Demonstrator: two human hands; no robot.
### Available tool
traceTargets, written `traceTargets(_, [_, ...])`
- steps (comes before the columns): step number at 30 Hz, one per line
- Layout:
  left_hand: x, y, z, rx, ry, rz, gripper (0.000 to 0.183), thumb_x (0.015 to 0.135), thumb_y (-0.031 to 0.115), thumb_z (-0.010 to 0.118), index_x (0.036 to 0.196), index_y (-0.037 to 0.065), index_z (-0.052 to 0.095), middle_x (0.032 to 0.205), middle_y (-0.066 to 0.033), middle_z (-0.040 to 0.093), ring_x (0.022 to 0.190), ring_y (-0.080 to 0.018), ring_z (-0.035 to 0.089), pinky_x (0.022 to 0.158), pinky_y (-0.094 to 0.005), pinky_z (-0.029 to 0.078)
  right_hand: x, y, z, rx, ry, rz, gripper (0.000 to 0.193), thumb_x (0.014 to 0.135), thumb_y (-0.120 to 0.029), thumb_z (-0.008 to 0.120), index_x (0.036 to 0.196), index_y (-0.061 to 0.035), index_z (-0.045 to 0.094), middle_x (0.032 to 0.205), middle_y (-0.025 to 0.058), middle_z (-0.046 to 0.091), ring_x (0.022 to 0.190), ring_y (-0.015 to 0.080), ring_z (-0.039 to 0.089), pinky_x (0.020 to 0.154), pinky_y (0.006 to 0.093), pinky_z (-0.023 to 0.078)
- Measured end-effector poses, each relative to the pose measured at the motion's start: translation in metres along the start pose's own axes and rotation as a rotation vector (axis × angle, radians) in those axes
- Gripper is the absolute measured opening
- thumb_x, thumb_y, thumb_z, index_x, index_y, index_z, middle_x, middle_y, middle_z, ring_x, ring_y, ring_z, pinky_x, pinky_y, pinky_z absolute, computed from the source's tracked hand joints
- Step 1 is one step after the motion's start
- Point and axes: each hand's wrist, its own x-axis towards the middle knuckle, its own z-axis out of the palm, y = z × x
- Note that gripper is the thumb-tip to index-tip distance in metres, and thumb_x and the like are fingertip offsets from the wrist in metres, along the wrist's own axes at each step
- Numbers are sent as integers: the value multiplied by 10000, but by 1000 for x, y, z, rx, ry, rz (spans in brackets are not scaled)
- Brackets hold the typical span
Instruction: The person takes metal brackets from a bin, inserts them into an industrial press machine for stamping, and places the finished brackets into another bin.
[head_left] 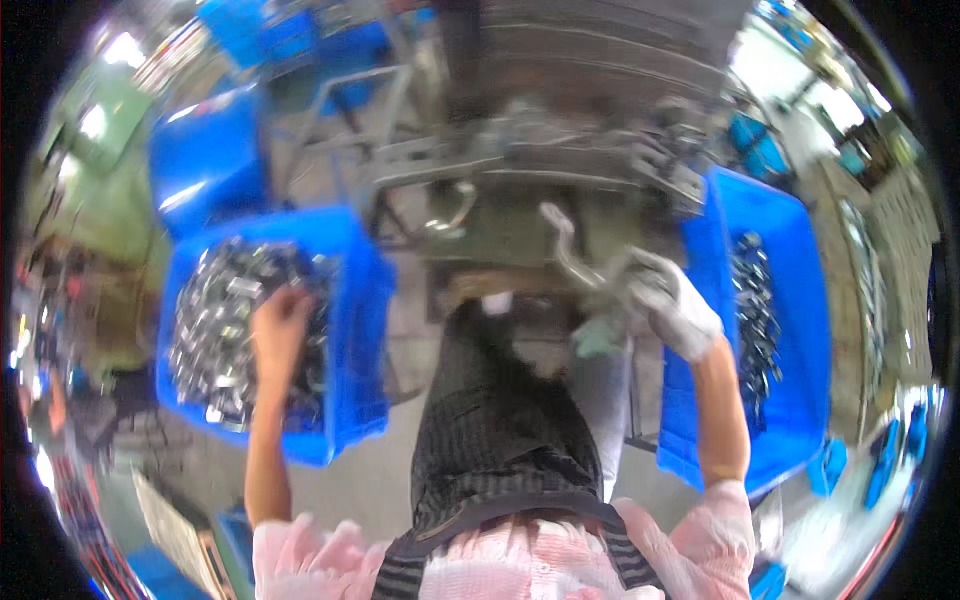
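Note:
My bare left hand [283, 318] is over the heap of small shiny metal parts [222, 335] in the left blue bin [362, 340]. Its fingers look curled together, and blur hides whatever may be between them. On my right hand [668, 300] is a pale glove. That hand is closed around a thin, curved metal tool [566, 240], whose bent end points up and to the left. The tool's exact kind is too blurred to make out. The gloved hand is just left of the right blue bin [815, 300], which holds more dark metal parts [755, 330].
Ahead stands a large dark machine [600, 60] with a work ledge [500, 170] across its front. A curved metal piece [462, 208] shows below that ledge. Another blue bin [208, 150] is behind the left one. A wooden board or pallet [850, 290] stands at far right.

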Motion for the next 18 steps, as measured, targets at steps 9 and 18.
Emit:
traceTargets(9, [0, -139, 21, 850, -57, 129, 227, 764, 192, 615, 918, 43, 542, 792, -162, 593, 769, -362, 577, 629, -454, 452, 72, 21, -5, -531, 370, -181, 301, 836, -265, 590, 1010, -21, 602, 722, 115, 630, 603, 172, 593, 582, 290, 462])
traceTargets(18, [-1, -94, -25, 463, 281, 174, 244, 745, 95, 636, 965, 1, 588, 858, -155, 632, 769, -311, 615, 661, -380, 465, 102, 37, -24, -802, 367, -314, 369, 822, -347, 562, 1025, -43, 616, 956, 175, 621, 904, 340, 570, 789, 387, 436])
